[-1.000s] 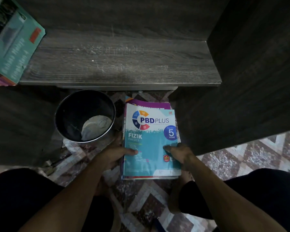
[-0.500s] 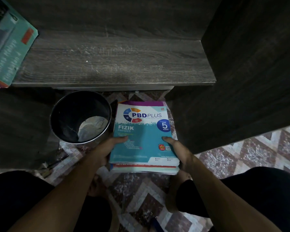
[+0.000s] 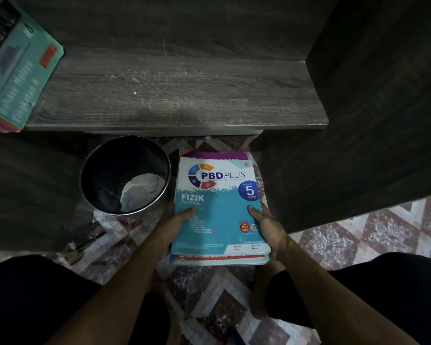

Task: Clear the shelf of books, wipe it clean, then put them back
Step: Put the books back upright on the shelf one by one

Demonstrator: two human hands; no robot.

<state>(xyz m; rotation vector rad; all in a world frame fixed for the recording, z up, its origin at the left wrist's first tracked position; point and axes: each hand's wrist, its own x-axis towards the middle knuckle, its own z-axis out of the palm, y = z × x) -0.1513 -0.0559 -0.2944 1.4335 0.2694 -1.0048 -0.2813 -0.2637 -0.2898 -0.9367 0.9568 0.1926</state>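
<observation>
Seen from the head camera, the left hand [image 3: 171,227] and right hand [image 3: 269,227] are gripping opposite edges of a stack of paperback workbooks [image 3: 219,220] topped by a teal physics cover, thumbs lying on top. The stack is being held just beside a round black bin [image 3: 102,180], below the dark wood-grain shelf [image 3: 174,95].

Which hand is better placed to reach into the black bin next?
Left, probably. The left hand grips the book stack on the edge beside the bin; the right hand grips the far edge, with the stack between.
</observation>
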